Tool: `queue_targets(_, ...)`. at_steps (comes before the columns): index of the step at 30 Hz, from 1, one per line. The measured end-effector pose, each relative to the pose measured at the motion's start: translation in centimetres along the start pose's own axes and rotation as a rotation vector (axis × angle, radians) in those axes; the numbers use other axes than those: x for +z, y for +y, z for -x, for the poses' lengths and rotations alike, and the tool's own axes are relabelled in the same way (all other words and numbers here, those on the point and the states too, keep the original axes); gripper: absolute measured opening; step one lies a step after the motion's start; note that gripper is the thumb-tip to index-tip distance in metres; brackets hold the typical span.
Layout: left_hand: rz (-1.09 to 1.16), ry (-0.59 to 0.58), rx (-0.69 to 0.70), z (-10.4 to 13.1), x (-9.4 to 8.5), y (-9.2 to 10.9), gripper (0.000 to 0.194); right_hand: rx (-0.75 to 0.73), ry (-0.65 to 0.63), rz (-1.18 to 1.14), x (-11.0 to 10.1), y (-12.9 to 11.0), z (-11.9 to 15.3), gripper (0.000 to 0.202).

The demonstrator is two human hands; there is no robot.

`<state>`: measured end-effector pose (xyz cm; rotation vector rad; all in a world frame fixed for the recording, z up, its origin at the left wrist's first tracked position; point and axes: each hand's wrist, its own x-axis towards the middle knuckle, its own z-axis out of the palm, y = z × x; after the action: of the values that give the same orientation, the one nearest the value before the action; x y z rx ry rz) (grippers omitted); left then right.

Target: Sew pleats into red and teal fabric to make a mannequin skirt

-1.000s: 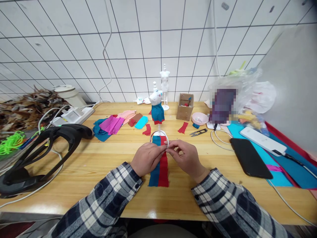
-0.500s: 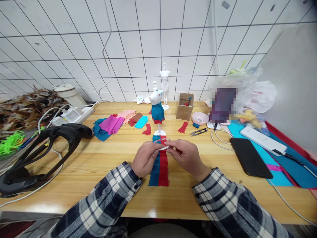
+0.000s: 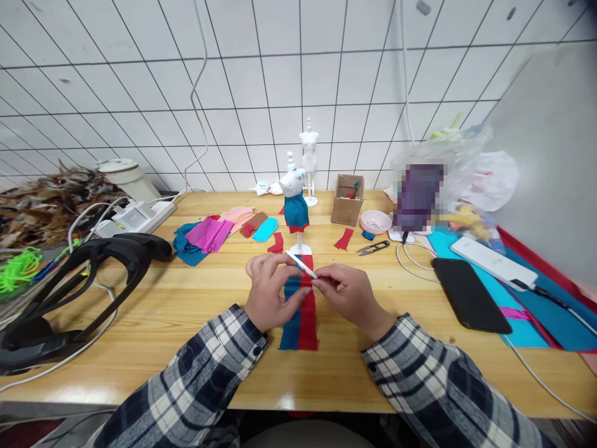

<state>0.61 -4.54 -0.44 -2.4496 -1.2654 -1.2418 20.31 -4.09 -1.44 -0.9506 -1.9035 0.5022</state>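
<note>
One ring (image 3: 301,265) in right hand (image 3: 352,297), left hand (image 3: 270,295) close; phone screen (image 3: 418,198) pixelated.

Surface: light wood, planked, glossy; I see a wooden surface (image 3: 186,323) against white tile.
Center: blue-and-red fabric strip (image 3: 308,323), flat; clothed dress form (image 3: 296,211) upright near its far end.
Back: bare white dress form (image 3: 309,144) upright, open cardboard box (image 3: 345,211).
Left: black headset (image 3: 161,246), cloth pile (image 3: 209,235).
Right of center: pink bowl (image 3: 375,223), thread snips (image 3: 375,247), red scrap (image 3: 344,239).
Far right: blue sheets (image 3: 522,333), black phone (image 3: 471,295) partly over them.
</note>
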Motion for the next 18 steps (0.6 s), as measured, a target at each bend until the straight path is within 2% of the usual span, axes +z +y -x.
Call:
queue_targets(2,-0.031,-0.099,0.024,0.0,0.2,0.2,0.024,0.070,0.001,-0.081,0.1,-0.3,0.0,0.013)
queue_targets(7,-0.057,-0.220,0.096,0.0,0.6,0.2,0.016,0.251,-0.008,-0.385,0.7,-0.5,0.1,0.013)
queue_targets(11,-0.039,-0.319,0.151,0.0,0.7,0.1,0.020,0.334,0.093,-0.359,0.9,-0.2,0.0,0.038)
queue_targets(12,-0.041,-0.326,0.159,0.0,0.7,0.0,0.020,0.347,0.101,-0.366,0.9,-0.1,0.0,0.039)
queue_targets(18,-0.045,-0.308,0.191,0.1,0.6,-0.3,0.016,0.353,0.034,-0.422,1.1,-0.1,-0.2,0.016)
